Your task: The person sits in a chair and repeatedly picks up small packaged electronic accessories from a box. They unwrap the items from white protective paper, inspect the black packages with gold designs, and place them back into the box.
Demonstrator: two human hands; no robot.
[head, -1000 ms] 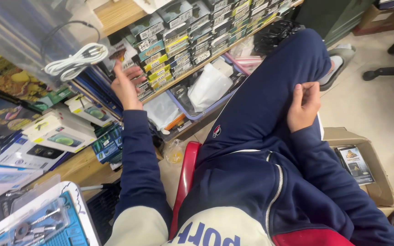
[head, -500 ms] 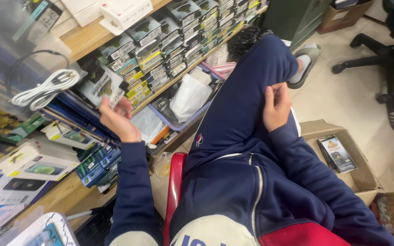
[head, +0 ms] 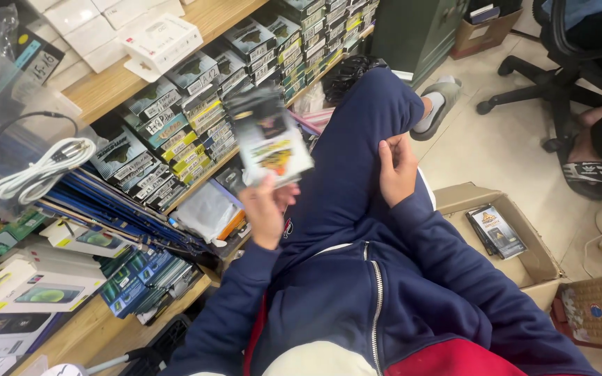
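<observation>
Cardboard and clear plastic made up the flat retail packet (head: 270,139) that the left hand (head: 267,212) held up in front of the shelves, pinched by its lower edge between thumb and fingers. The packet was blurred, so its print could not be made out; it looked like a small boxed accessory with a dark top and a pale lower half. It hung in the air just above the person's raised knee, near the slanted row of similar packets (head: 175,132) on the wooden shelf (head: 106,87).

The right hand (head: 397,169) rested on the navy trouser leg (head: 357,139), fingers loosely curled and holding nothing.

A coiled white cable (head: 40,170) hung to the left, and stacked phone-accessory boxes (head: 29,292) lay on the lower shelf. An open cardboard box (head: 524,237) with one dark packet inside sat on the floor at the right, beyond it an office chair base (head: 545,90).

The grip looked light and confined to one edge, so the packet could well slip or twist out of the fingers and drop between the knee and the shelf. With the row of packets leaning so loosely, a careless brush of the sleeve could also tip several of them forward.
</observation>
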